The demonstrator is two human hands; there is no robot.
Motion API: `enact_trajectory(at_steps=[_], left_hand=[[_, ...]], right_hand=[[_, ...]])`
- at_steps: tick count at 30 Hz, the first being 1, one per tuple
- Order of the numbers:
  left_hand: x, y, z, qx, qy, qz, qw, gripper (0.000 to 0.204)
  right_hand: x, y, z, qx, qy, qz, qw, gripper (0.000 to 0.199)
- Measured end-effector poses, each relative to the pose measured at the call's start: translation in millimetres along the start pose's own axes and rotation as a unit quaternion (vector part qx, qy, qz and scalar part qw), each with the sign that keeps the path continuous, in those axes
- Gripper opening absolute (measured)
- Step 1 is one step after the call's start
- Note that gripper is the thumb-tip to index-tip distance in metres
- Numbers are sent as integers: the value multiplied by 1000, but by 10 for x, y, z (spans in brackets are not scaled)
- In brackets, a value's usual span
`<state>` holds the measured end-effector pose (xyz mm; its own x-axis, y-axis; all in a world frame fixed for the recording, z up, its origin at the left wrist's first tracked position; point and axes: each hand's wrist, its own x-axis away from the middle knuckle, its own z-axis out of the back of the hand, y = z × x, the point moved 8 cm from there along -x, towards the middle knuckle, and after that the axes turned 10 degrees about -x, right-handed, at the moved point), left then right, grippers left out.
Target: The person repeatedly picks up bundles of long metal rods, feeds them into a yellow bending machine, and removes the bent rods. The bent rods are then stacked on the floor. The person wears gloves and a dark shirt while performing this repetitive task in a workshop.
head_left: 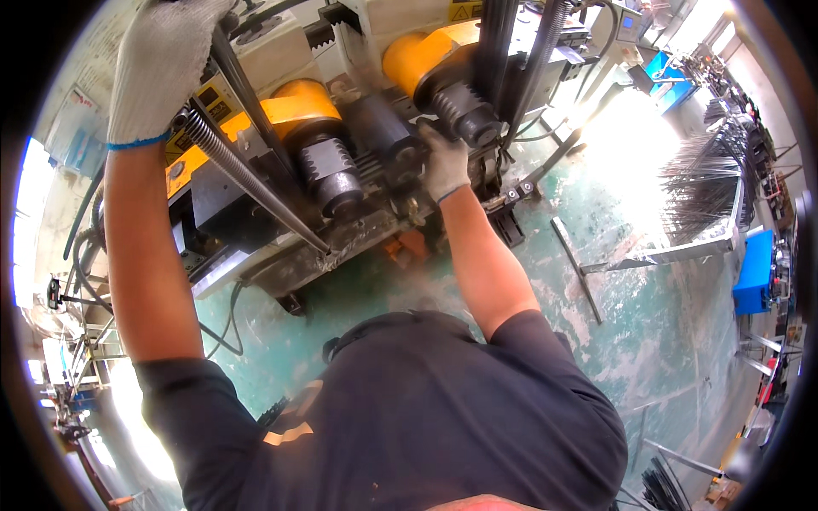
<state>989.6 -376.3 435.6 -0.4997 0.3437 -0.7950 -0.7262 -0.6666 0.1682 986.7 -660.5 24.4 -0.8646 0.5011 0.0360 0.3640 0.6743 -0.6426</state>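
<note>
My left hand [162,72], in a pale knitted glove with a blue cuff, is raised at the upper left beside the machine's metal rods. Its fingers run to the frame's top edge, so their grip is hidden. My right hand [446,162], also gloved, reaches between two ribbed metal rollers. It lies against the right side of a dark, slightly blurred cylinder [382,132], its fingers bent about it and partly hidden. The left roller [328,170] and the right roller [460,111] project from yellow housings [298,102] on either side.
A coil spring [247,170] and upright rods stand close to both arms. To the right, a metal rack holds a bundle of thin dark rods [703,183]. A bar [575,268] is near it over the worn green floor [630,341]. A blue box [754,271] stands at far right.
</note>
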Motion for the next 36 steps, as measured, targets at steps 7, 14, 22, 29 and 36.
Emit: enact_trajectory(at_steps=[7, 14, 22, 29, 36], left_hand=[[145, 543, -53, 81, 36, 62, 994, 28], [146, 492, -86, 146, 50, 99, 983, 27], [149, 570, -66, 162, 26, 118, 979, 26], [135, 548, -82, 152, 41, 133, 979, 26], [74, 532, -40, 92, 73, 129, 985, 21]], right_hand=[[-92, -59, 165, 19, -35, 40, 998, 36], [-56, -100, 93, 43, -37, 71, 996, 35], [50, -200, 31, 62, -30, 89, 994, 35], [44, -202, 17, 71, -51, 105, 991, 36], [-39, -162, 101, 133, -70, 183, 972, 42]])
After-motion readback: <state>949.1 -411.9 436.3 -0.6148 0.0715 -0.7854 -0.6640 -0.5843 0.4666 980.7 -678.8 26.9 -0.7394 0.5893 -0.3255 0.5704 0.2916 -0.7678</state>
